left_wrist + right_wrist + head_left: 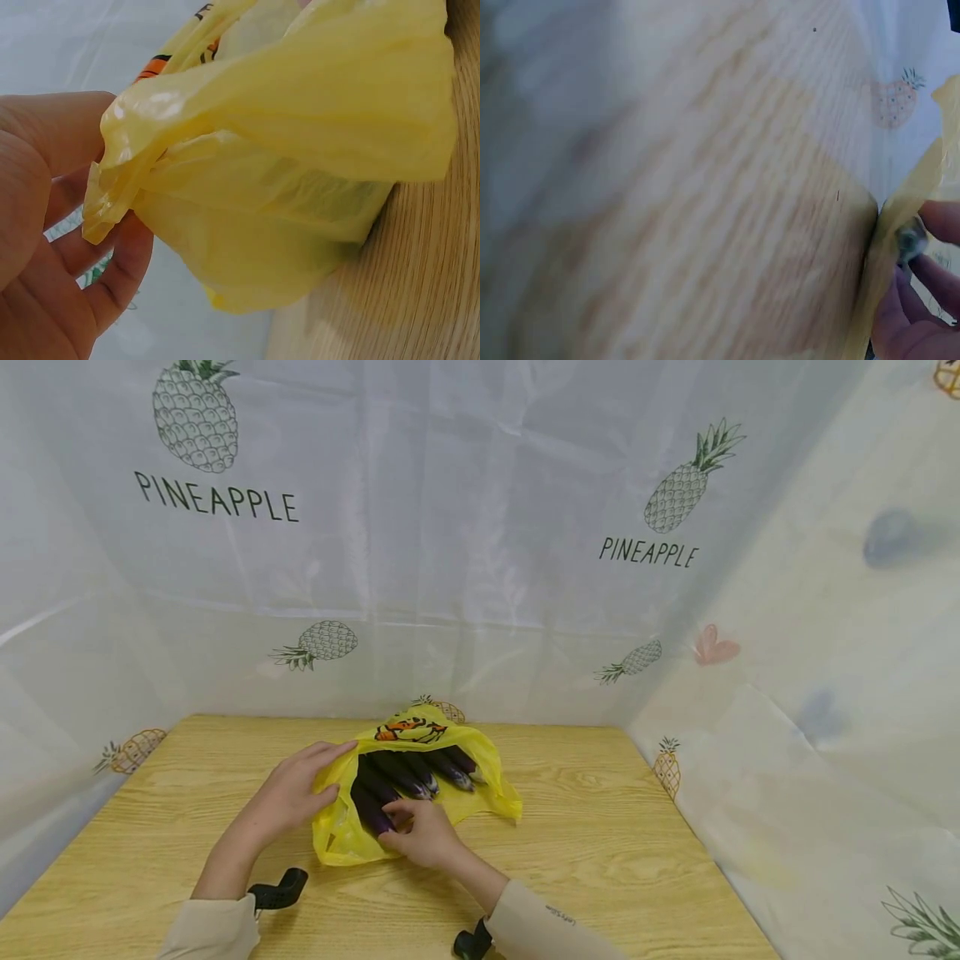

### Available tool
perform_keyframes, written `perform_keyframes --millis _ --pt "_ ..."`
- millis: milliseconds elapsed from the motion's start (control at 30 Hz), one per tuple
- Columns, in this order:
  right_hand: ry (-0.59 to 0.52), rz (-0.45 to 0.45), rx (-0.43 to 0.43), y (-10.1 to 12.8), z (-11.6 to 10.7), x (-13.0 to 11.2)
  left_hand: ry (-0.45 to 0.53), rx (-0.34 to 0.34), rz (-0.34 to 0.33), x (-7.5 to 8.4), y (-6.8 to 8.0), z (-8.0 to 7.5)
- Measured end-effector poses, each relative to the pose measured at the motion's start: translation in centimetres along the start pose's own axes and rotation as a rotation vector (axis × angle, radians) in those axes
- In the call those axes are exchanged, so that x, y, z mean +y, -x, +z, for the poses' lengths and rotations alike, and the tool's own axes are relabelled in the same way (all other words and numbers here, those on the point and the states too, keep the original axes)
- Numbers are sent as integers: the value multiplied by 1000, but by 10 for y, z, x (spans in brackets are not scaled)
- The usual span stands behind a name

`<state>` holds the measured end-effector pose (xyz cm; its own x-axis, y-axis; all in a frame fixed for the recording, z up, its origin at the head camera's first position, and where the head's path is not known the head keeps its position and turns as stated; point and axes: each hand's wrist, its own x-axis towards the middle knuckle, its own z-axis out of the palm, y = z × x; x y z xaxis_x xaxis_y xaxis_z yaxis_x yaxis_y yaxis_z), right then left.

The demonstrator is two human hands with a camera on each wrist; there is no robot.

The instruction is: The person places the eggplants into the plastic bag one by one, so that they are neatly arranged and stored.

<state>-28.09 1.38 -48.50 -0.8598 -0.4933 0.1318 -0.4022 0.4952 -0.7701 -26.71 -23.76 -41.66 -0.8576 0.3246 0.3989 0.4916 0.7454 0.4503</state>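
A yellow plastic bag [341,839] with an orange print lies open on the wooden table [600,843]. Several dark purple eggplants [408,772] lie inside it. My left hand [333,772] pinches the bag's left rim and holds the mouth open; in the left wrist view the crumpled bag [300,172] edge sits between the thumb and fingers of that hand [105,180]. My right hand [393,822] grips the near end of one eggplant [371,810] at the bag's mouth. In the blurred right wrist view the right hand's fingers [930,296] curl beside a greyish eggplant tip [911,240].
White curtains printed with pineapples [480,568] close off the table at the back and on both sides. Black wrist camera mounts [279,890] sit near both sleeves. Bare wood [187,793] shows around the bag.
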Motion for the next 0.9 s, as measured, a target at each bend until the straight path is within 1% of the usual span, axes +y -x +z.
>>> perform_keyframes --millis 133,233,467,633,900 --pt "27 -21 -38 -1 0 -1 -1 -1 10 1 -1 0" --pt "42 -37 -43 -3 0 -3 3 -8 12 1 -1 0" --pt "154 -97 22 -12 7 -4 21 -33 13 0 0 0" --pt "197 -86 48 -20 10 -9 34 -48 17 1 0 -1" --pt "190 -35 52 -28 20 -14 26 -66 18 -2 2 0"
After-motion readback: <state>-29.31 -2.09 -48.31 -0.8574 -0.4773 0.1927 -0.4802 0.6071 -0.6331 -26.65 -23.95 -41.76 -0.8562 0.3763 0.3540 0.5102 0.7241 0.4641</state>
